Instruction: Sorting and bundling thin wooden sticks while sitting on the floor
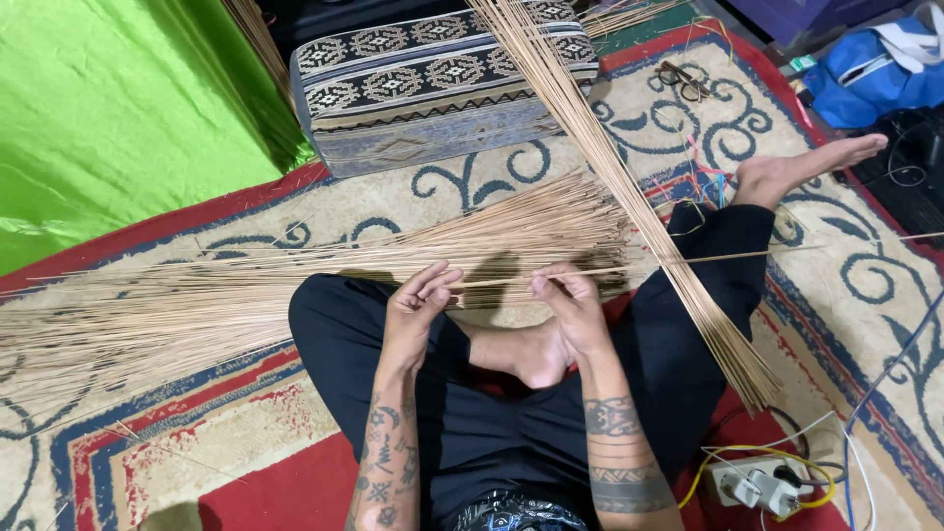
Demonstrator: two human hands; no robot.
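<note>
Patterned rug (855,324) everywhere, sticks fanned across it. I've got one stick (629,265) pinched between left hand (418,300) and right hand (570,305) over my lap. Looks early: big loose pile (295,275) left, tidy bundle (639,197) right.

Patterned cushion (433,79); eyeglasses (683,81); blue bag (865,74); power strip (757,484)
</note>
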